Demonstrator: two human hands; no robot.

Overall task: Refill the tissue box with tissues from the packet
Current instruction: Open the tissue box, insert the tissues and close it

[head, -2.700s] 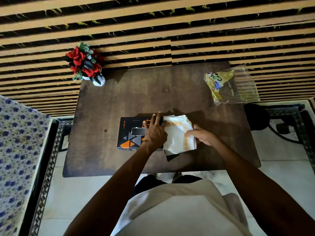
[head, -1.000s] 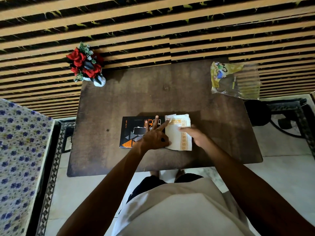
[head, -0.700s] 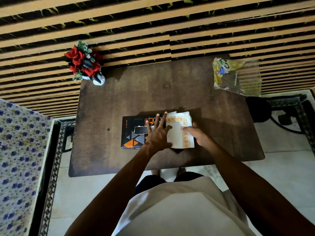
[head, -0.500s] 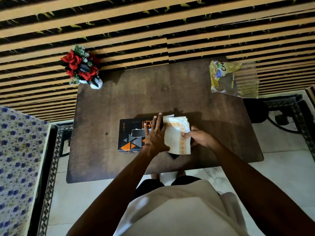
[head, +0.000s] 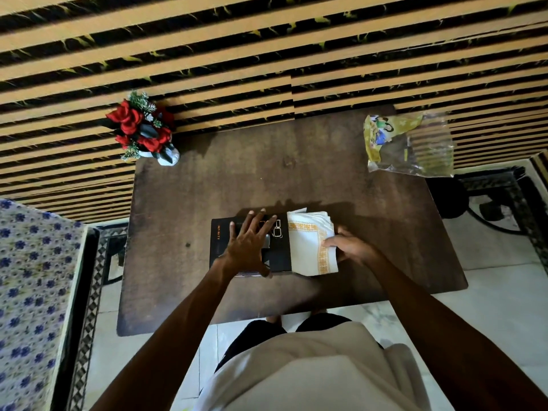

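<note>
standing at dark wooden table [head: 207,203], striped wall [head: 267,54]

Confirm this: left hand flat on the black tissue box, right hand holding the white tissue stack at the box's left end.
Not quite. In the head view the tissue stack sits at the black tissue box's right end, not its left. The left hand does lie flat on the box, and the right hand holds the stack.

The person wears a cream top [head: 320,369] over dark bottoms [head: 255,333], with both forearms bare.
</note>
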